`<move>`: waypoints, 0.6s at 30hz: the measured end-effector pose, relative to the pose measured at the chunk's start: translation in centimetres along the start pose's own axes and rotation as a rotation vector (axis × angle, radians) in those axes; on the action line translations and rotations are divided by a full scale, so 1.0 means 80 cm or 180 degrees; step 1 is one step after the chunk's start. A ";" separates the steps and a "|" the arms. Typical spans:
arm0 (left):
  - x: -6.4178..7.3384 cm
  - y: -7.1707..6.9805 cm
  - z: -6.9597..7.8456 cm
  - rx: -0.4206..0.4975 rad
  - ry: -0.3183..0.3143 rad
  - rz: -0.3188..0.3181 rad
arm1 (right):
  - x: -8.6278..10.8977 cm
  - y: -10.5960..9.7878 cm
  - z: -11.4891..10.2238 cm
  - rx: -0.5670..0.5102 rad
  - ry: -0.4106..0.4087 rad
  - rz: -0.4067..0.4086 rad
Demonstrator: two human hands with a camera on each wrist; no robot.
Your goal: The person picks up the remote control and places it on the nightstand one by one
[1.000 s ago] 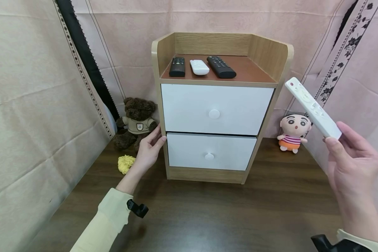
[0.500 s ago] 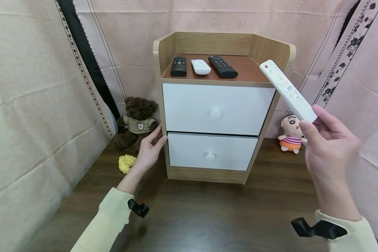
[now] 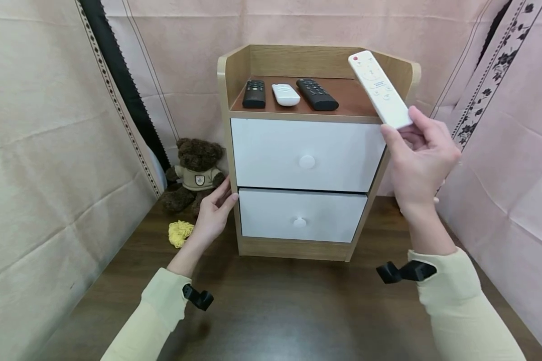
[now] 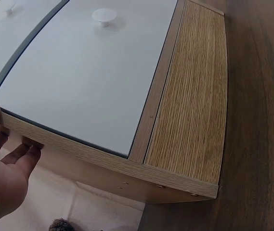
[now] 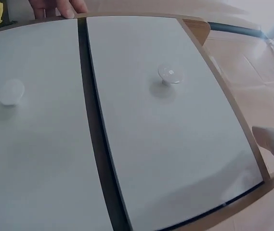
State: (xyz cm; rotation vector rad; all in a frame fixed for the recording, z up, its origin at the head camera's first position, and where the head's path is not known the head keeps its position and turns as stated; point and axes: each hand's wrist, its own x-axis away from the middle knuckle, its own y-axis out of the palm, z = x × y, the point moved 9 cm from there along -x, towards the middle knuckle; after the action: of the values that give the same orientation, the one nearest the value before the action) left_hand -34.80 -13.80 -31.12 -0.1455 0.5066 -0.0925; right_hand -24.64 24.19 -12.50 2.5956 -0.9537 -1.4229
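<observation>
My right hand pinches the lower end of a white remote control between thumb and fingers. The remote tilts up and left, in front of the right side of the cabinet's top shelf. In the right wrist view only part of the remote and the fingers shows, at the right edge. My left hand rests against the left side of the small wooden cabinet; the left wrist view has its thumb at the front edge and its fingers on the side panel. Both white drawers are closed.
On the shelf lie a black remote, a white remote and a larger black remote. A brown teddy bear and a yellow crumpled thing are left of the cabinet. Curtains hang around the brown table.
My right hand has carried the white remote left and upward, from beside the cabinet to in front of its top right, now covering most of the doll. The left hand stays in place.
</observation>
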 end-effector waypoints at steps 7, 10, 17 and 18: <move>-0.001 -0.001 0.001 -0.0029 -0.0010 -0.0013 | -0.012 0.032 0.006 0.0692 -0.0148 0.0014; -0.001 -0.002 0.000 -0.0045 -0.0013 0.0000 | -0.015 0.045 0.004 0.0971 -0.0239 -0.0027; -0.001 -0.001 -0.001 -0.0044 0.0031 0.0005 | -0.023 0.074 -0.009 0.1645 -0.0535 -0.0229; -0.002 -0.001 0.000 -0.0044 0.0045 0.0000 | -0.024 0.078 -0.010 0.1755 -0.0540 -0.0273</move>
State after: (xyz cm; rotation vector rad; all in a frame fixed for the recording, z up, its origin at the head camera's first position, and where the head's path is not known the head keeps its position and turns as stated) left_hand -34.93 -13.87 -31.03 -0.1586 0.5215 -0.0900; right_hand -27.88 19.94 -8.73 2.9479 -1.4544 -1.6110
